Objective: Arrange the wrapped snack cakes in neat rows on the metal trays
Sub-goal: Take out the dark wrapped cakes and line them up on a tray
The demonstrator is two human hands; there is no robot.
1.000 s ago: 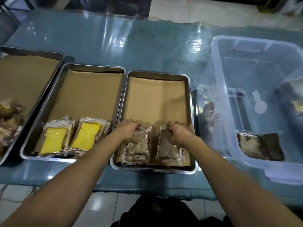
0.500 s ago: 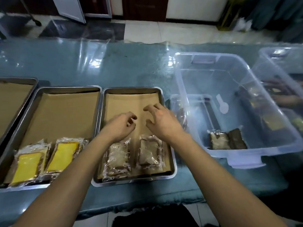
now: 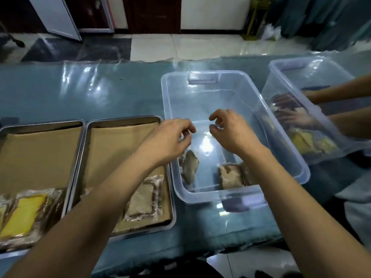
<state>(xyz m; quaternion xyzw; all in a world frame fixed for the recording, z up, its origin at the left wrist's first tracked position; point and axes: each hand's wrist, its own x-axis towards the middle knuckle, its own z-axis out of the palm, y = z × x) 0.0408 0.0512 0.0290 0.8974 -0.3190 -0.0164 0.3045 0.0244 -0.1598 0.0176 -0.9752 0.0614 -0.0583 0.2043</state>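
Below empty fingers (image 3: pixel 186 127), seemingly apart, snack cakes (image 3: pixel 189 165)

Two trays (image 3: pixel 84 133) — two bins (image 3: pixel 236 197)

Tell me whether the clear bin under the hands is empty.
Not empty. The clear bin holds two wrapped brown cakes near its front wall: one leaning at left, one lying flat.

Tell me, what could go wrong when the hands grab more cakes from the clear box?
1. Both hands, left hand and right hand, hover empty over the clear bin; reaching together for the brown cakes near its front wall, they might bump.
2. The left forearm crosses low over the brown cake on the metal tray; it could nudge that row crooked.
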